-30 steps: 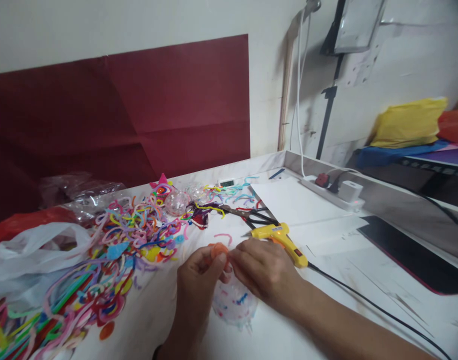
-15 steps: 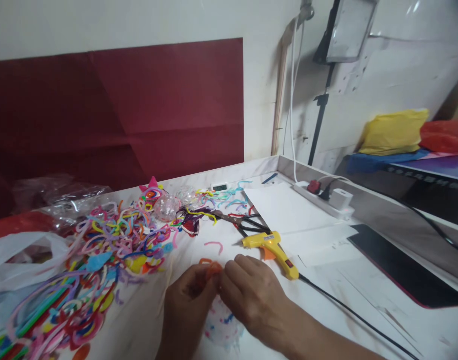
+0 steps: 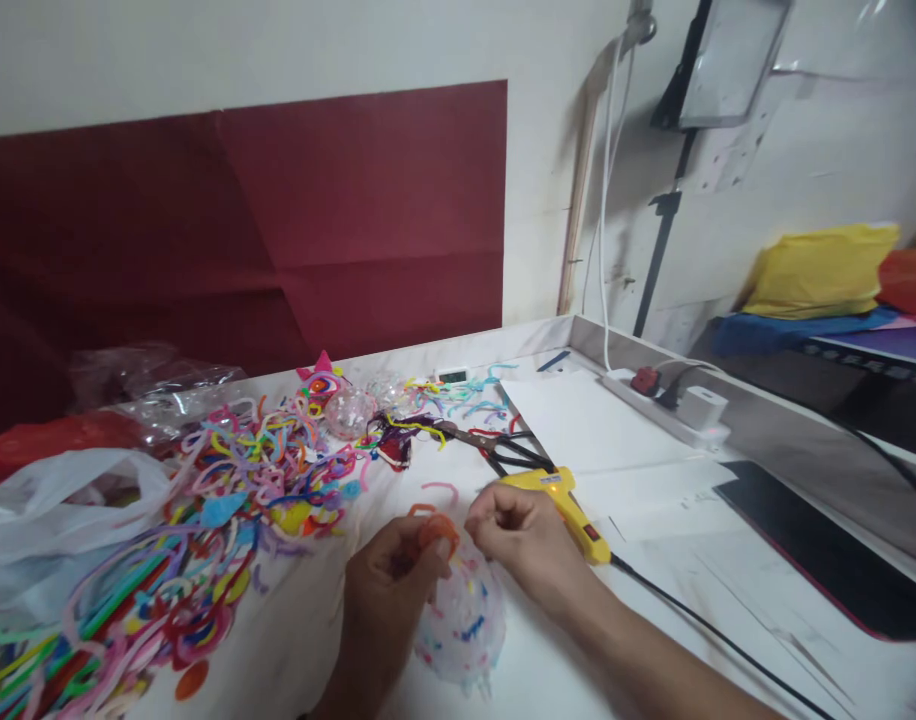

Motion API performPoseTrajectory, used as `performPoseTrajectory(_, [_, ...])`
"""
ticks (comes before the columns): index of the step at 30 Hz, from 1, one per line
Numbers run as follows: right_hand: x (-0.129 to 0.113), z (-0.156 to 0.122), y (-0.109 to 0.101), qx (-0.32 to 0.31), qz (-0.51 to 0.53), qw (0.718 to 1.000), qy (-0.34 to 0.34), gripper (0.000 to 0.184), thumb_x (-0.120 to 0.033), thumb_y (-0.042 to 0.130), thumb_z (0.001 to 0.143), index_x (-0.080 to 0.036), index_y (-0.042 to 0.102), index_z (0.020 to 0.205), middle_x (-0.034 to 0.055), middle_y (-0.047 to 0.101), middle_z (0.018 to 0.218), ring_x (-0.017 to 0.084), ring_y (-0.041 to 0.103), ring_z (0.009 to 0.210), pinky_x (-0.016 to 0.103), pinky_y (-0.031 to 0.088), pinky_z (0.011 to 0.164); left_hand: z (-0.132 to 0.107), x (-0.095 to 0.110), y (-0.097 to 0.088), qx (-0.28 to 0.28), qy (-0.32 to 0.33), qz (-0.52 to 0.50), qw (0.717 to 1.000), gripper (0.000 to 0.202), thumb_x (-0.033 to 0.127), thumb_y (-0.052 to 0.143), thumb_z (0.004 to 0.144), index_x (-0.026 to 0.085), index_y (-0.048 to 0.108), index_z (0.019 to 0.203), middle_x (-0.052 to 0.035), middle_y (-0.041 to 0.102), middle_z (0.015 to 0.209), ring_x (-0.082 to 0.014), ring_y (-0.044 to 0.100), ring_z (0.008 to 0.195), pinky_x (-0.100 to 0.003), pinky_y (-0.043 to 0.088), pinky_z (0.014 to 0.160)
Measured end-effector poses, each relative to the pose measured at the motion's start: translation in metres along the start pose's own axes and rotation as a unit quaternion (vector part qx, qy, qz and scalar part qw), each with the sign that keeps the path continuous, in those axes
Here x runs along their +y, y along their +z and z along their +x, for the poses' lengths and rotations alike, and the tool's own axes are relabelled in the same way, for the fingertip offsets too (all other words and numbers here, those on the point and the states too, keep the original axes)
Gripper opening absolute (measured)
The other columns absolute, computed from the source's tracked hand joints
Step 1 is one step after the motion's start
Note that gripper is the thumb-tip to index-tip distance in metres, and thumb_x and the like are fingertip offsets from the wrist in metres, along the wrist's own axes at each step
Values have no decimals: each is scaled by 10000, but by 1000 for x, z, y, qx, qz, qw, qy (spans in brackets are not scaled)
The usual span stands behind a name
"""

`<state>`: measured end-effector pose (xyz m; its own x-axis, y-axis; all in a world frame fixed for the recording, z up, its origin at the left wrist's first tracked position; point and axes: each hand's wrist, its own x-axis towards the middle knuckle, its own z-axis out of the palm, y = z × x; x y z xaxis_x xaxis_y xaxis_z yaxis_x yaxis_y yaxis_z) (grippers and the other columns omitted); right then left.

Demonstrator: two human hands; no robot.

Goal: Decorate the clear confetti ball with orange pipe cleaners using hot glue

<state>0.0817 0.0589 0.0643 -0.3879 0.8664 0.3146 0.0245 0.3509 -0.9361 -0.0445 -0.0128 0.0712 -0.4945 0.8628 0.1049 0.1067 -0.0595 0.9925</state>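
Note:
My left hand (image 3: pixel 394 585) is closed around a curled orange pipe cleaner (image 3: pixel 437 530), held just above a clear plastic ball (image 3: pixel 464 622) speckled with coloured bits. The ball rests on the white table (image 3: pixel 653 620) between my two hands. My right hand (image 3: pixel 519 538) hovers a little to the right of the orange curl, its fingers curled in with nothing that I can make out between them. Just behind the right hand lies a yellow glue gun (image 3: pixel 559 495) with its black cord running off to the lower right.
A heap of coloured pipe cleaners (image 3: pixel 225 500) covers the table's left side, beside a white plastic bag (image 3: pixel 60 510). Black scissors (image 3: pixel 503 450), white paper (image 3: pixel 578 410), a power strip (image 3: pixel 672 410) and a dark tablet (image 3: pixel 825 540) lie to the right.
My right hand has drawn back from the orange pipe cleaner to the right, toward the glue gun. The left hand keeps hold of the curl, and the ball shows more.

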Motion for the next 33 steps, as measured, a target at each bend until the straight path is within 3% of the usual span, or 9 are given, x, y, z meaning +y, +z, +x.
performPoseTrajectory(4, [-3, -1, -3, 19, -10, 999, -44, 130, -229, 535, 766, -182, 555, 646, -37, 495, 536, 101, 451, 480, 203, 358, 442, 2, -1, 1, 10, -1, -33, 999, 174, 303, 722, 655, 144, 706, 724, 26, 590, 480, -68, 439, 408, -163, 350, 413])
performPoseTrajectory(6, [-4, -5, -3, 22, -51, 991, -124, 100, -187, 541, 784, -179, 592, 699, -6, 553, 623, 120, 504, 559, 221, 389, 499, 5, -3, 0, 4, 2, -50, 999, 186, 308, 725, 652, 140, 702, 728, 22, 595, 496, -72, 443, 414, -171, 356, 415])
performPoseTrajectory(9, [-2, -12, -1, 20, -174, 935, -308, 131, -120, 499, 848, -166, 621, 848, 34, 603, 716, 148, 551, 644, 256, 421, 568, 8, -8, -2, -7, 3, -56, 998, 188, 309, 722, 651, 134, 691, 712, 22, 590, 504, -70, 439, 411, -178, 353, 412])
performPoseTrajectory(12, [2, -14, 0, 29, -279, 874, -397, 114, -128, 502, 900, -146, 615, 908, 60, 625, 747, 166, 563, 674, 274, 411, 582, 9, -11, -2, -10, 0, -52, 999, 184, 308, 717, 661, 136, 682, 716, 26, 590, 501, -67, 437, 411, -175, 351, 412])
performPoseTrajectory(19, [-2, -13, -3, 28, -409, 789, -457, 232, -88, 427, 934, -139, 605, 794, 29, 540, 633, 167, 455, 571, 312, 291, 501, 6, -12, -1, -5, -5, -42, 999, 188, 305, 726, 656, 137, 685, 729, 30, 587, 497, -66, 430, 409, -171, 346, 407])
performPoseTrajectory(23, [-4, -17, -2, 23, -446, 765, -463, 262, -82, 394, 935, -130, 600, 779, 45, 524, 650, 188, 442, 591, 328, 284, 503, 4, -10, 3, 7, -8, -38, 999, 167, 287, 730, 643, 143, 687, 716, 47, 562, 467, -62, 423, 392, -162, 335, 395])
performPoseTrajectory(27, [-2, -19, -1, 20, -461, 764, -452, 273, -82, 397, 930, -125, 600, 752, 52, 519, 655, 196, 431, 598, 334, 287, 509, 1, -7, 6, 16, -7, -40, 999, 151, 265, 725, 639, 141, 692, 717, 57, 541, 451, -53, 404, 386, -155, 317, 395])
performPoseTrajectory(33, [-1, -16, -1, 31, -420, 795, -436, 294, -102, 418, 933, -140, 575, 688, 43, 517, 632, 177, 423, 579, 312, 303, 508, -2, -4, 4, -4, 5, -17, 1000, 146, 269, 717, 662, 134, 692, 710, 54, 537, 478, -53, 421, 412, -153, 334, 413])
